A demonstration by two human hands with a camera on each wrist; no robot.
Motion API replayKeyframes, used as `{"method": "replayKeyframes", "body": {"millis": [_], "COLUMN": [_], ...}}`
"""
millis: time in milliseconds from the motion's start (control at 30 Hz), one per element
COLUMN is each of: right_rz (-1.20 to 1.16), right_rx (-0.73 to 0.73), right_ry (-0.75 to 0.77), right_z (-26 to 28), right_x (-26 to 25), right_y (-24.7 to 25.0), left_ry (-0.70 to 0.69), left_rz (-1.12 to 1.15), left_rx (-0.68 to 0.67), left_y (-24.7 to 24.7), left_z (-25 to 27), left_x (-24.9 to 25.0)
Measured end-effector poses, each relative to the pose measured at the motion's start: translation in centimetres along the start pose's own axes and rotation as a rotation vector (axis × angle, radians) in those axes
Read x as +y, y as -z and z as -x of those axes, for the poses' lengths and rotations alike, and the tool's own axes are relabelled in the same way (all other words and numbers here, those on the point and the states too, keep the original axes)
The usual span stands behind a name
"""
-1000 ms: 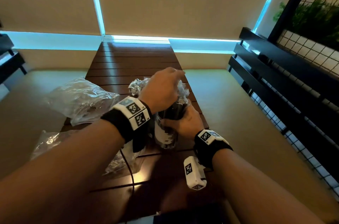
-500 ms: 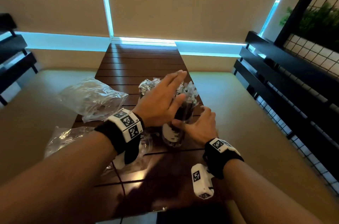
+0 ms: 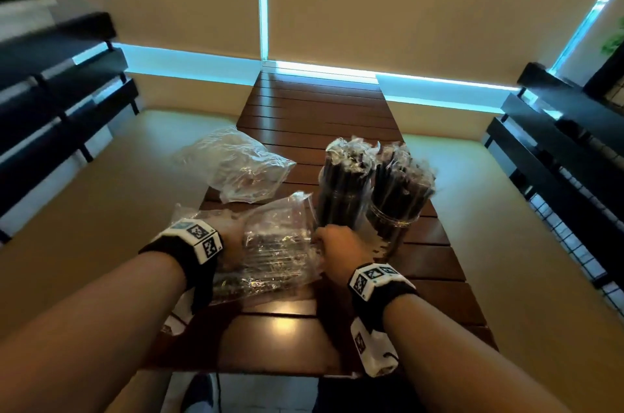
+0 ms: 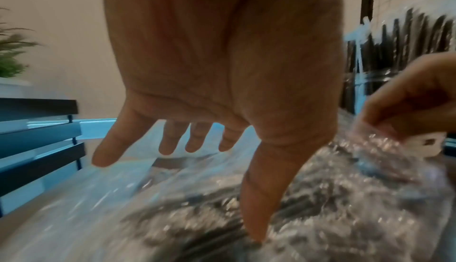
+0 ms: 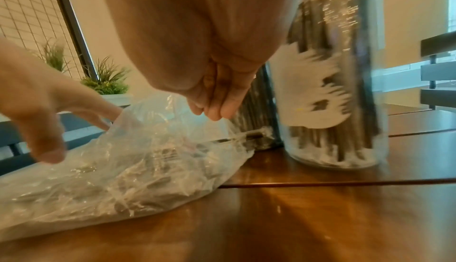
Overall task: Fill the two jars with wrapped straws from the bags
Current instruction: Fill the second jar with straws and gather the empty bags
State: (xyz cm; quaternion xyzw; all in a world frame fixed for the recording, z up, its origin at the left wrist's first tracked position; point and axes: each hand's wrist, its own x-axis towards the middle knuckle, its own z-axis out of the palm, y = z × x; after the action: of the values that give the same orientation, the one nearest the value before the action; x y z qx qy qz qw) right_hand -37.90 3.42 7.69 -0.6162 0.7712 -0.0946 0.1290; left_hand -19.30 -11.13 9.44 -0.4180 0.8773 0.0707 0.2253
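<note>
Two glass jars stand side by side on the wooden table, the left jar (image 3: 342, 186) and the right jar (image 3: 395, 206), both packed with black wrapped straws. A clear bag of straws (image 3: 280, 250) lies just in front of them. My right hand (image 3: 334, 238) pinches the bag's edge (image 5: 217, 114) next to the jars. My left hand (image 3: 233, 237) is spread open over the bag's other end, with its thumb (image 4: 256, 217) touching the plastic. A crumpled, nearly empty bag (image 3: 233, 169) lies farther left.
The slatted table (image 3: 320, 115) runs away from me to the window wall. Dark benches flank it on the left (image 3: 60, 101) and right (image 3: 557, 149). A potted plant (image 5: 108, 83) stands beyond the bag.
Both hands let go of the jar and its straws and drew back toward me to the near bag. The right hand has pinched the bag's edge.
</note>
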Motion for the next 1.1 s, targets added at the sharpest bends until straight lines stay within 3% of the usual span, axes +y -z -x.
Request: {"method": "replayKeyframes", "body": {"millis": [167, 333, 567, 1100], "right_rz": [0.054, 0.135, 0.318, 0.357], "right_rx": [-0.113, -0.27, -0.291, -0.416], "right_ry": [0.066, 0.175, 0.264, 0.34], "right_z": [-3.7, -6.0, -8.3, -8.4], "right_x": [-1.9, -2.9, -3.2, -5.6], "right_y": [-2.0, -4.0, -4.2, -4.7], "left_ry": [-0.041, -0.139, -0.126, -0.115], "left_rz": [0.068, 0.083, 0.06, 0.042], "left_rx": [-0.119, -0.084, -0.124, -0.137], "left_y": [-3.9, -4.9, -5.0, -4.4], "left_z": [0.2, -0.1, -0.9, -1.5], "left_x": [-3.1, -4.6, -4.6, -4.0]}}
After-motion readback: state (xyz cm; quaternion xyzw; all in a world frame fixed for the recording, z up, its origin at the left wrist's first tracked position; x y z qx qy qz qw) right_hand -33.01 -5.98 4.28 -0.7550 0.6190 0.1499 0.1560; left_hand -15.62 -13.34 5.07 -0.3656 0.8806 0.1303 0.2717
